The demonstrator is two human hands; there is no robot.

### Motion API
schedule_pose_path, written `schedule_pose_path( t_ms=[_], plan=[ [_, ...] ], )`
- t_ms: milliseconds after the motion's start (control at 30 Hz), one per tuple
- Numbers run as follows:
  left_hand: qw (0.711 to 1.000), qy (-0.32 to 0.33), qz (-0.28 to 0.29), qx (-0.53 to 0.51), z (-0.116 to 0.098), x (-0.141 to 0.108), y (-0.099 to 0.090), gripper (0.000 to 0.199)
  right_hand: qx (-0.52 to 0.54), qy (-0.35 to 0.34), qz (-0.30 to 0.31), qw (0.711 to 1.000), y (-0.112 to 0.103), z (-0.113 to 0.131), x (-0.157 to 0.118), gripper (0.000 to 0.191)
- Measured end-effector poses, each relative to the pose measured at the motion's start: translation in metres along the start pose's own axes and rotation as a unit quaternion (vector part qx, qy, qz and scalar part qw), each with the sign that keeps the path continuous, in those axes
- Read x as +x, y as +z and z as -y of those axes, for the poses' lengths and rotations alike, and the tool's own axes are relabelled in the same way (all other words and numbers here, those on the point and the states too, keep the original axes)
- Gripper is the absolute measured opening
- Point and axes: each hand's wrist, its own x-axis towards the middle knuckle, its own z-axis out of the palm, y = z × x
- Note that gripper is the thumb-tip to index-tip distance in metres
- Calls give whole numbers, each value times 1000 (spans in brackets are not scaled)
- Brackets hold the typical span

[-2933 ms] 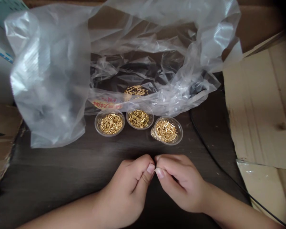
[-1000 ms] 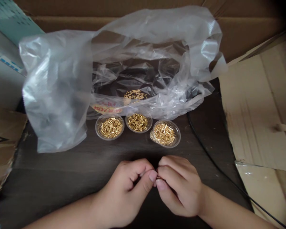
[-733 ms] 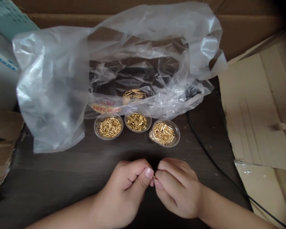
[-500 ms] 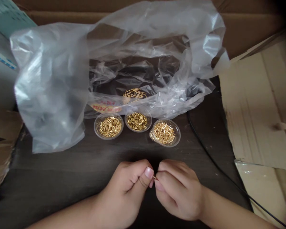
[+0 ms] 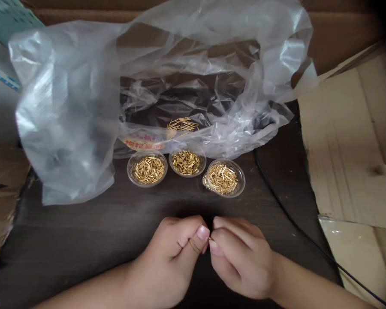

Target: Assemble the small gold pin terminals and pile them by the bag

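My left hand point(image 5: 180, 257) and my right hand point(image 5: 241, 259) meet above the dark table, thumbs and curled forefingers pinched tip to tip. A sliver of a small gold metal pin point(image 5: 210, 239) shows between the two pinches; the fingers cover the rest of it. Beyond my hands stand three clear round cups: a left cup point(image 5: 130, 177), a middle cup point(image 5: 204, 165) and a right cup point(image 5: 243, 182). Each holds many short gold metal pieces. Longer thin gold pins point(image 5: 183, 124) lie in a heap inside the open clear plastic bag point(image 5: 67, 107) behind the cups.
A black cable point(image 5: 286, 213) runs along the right side of the dark table point(image 5: 93, 231). Cardboard point(image 5: 347, 146) stands at the right, with more cardboard point(image 5: 3, 214) at the left edge. Brown cardboard point(image 5: 83, 13) forms the back.
Both hands keep their pinch at nearly the same spot, their fingertips slightly closer together. Less of the gold pin shows between them. The view has shifted a little.
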Motion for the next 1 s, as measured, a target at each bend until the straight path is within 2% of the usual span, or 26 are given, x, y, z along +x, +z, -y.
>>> schedule_pose_path(
  t_ms=[267,633,767,1000],
  plan=[
    [1000,21,-4,17,1,-1,0,40,-28,-1,-16,999,1,2,0,26],
    [1000,15,15,-2,-5,-3,-1,36,6,1,-22,1000,2,-4,2,28],
    [1000,-14,23,1,-7,-4,-4,35,51,5,-21,998,2,-6,3,31],
    [989,-93,52,-99,-3,-6,-8,39,134,16,-21,991,0,-9,5,35]
  ],
)
